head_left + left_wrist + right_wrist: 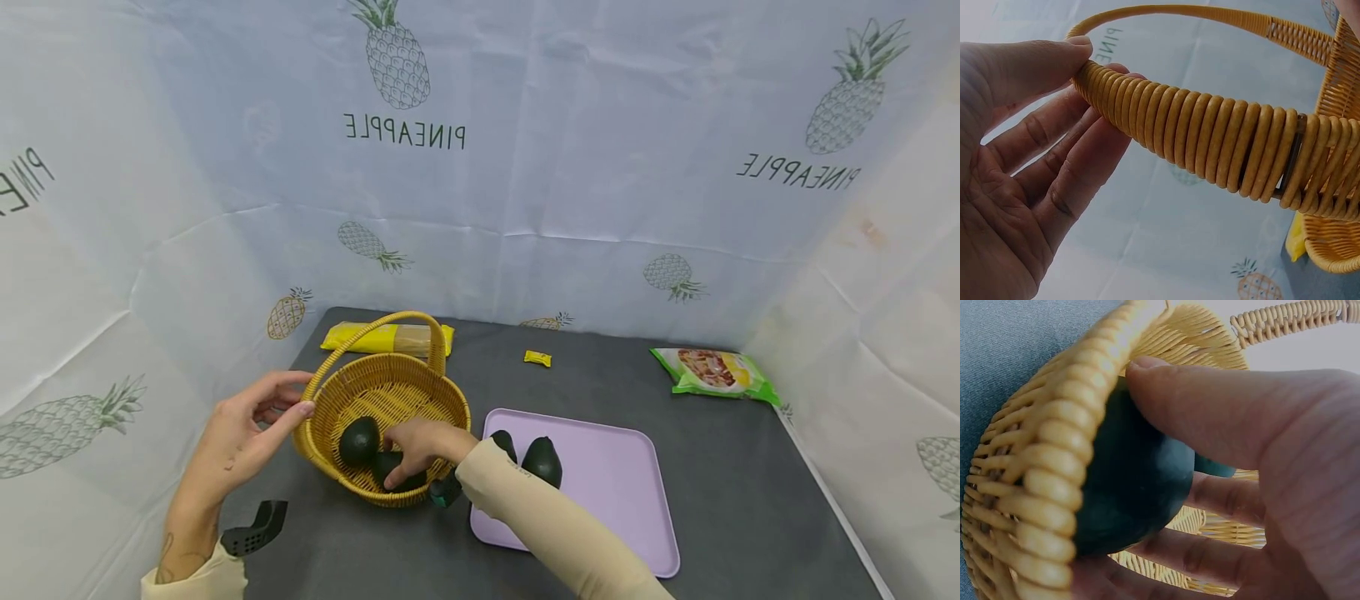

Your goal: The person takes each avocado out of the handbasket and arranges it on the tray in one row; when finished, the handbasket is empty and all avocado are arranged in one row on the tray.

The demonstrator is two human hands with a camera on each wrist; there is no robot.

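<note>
A yellow wicker basket [459,404] stands on the left of the table, its handle [1191,134] arching over it. My left hand [246,429] pinches the handle's near-left part between thumb and fingers. Inside the basket, my right hand [422,442] grips a dark green avocado [1135,475] near the front wall, thumb on one side and fingers on the other. Another avocado [359,440] lies just left of that hand. On the lilac tray [615,492] to the right are two avocados [542,462], one partly hidden by my right sleeve.
Behind the basket lies a long yellow packet [412,340] with a clear window. A tiny yellow wrapped piece [537,358] sits at the back middle, a green and white food bag [712,372] at the back right. Pineapple-printed cloth [570,183] walls the table's back and sides.
</note>
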